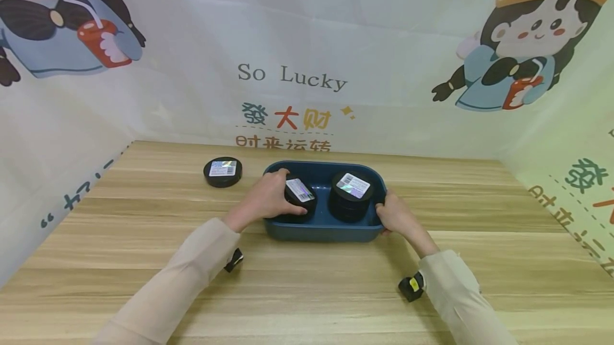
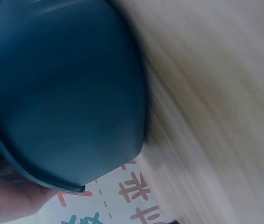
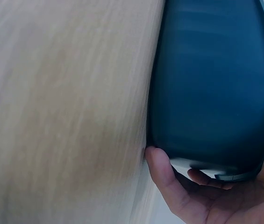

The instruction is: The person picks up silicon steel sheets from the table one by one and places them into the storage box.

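Observation:
A dark blue oblong plastic bin point(image 1: 318, 234) stands on the wooden table. In its left half my left hand point(image 1: 266, 195) grips a flat round black container point(image 1: 307, 205) with a white label, tilted within the bin. What lies under that container is hidden. Farther right in the bin, more round black containers point(image 1: 352, 193) are stacked, label up on top. My right hand point(image 1: 396, 213) holds the bin's right end, its fingers against the outer wall. The right wrist view shows these fingers point(image 3: 162, 170) beside the bin wall. The left wrist view shows mostly the bin's outside point(image 2: 66, 98).
Another flat black container point(image 1: 223, 172) lies on the table point(image 1: 144, 259), left of the bin. Black wrist-worn devices point(image 1: 411, 286) hang under the sleeves. A printed cloth backdrop point(image 1: 393, 126) borders the table at the back and sides.

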Tool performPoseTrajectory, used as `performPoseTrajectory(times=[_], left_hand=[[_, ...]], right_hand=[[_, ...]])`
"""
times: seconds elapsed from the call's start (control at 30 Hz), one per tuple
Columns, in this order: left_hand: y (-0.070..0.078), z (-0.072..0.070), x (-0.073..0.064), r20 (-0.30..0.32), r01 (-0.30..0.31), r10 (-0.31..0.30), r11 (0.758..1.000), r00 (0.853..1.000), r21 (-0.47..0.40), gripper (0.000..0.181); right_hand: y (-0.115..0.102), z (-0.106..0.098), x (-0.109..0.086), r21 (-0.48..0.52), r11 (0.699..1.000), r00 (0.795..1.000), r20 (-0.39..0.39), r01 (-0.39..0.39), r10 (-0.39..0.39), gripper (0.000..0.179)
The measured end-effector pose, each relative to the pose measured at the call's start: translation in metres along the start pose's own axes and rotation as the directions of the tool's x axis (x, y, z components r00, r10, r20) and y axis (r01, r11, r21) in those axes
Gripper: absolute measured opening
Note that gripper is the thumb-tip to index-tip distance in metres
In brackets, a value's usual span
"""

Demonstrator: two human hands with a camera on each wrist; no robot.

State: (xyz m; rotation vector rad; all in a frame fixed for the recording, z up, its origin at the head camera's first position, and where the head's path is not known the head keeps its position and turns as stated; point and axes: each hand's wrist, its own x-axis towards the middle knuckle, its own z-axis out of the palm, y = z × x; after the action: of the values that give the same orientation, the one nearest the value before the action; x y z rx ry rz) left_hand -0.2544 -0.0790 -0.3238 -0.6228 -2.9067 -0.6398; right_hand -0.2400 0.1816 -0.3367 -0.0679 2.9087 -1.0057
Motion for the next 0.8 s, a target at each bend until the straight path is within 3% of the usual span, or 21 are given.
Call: performPoseTrajectory(times=[0.33,0.8], left_hand=[[0.004,-0.001,0.002,0.127,-0.007,-0.005,0.996,0.992,0.093,0.091],[0.012,-0.002,0.004,0.158,0.021,-0.054,0.979,0.986,0.204,0.075]], right_hand=[[-0.001,-0.001,-0.002,-0.004,1.0,1.0,0.003,-0.007,0.007,0.027],[-0.002,-0.001,-0.001,-0.019,1.0,1.0,-0.004,0.002,-0.002,0.025]])
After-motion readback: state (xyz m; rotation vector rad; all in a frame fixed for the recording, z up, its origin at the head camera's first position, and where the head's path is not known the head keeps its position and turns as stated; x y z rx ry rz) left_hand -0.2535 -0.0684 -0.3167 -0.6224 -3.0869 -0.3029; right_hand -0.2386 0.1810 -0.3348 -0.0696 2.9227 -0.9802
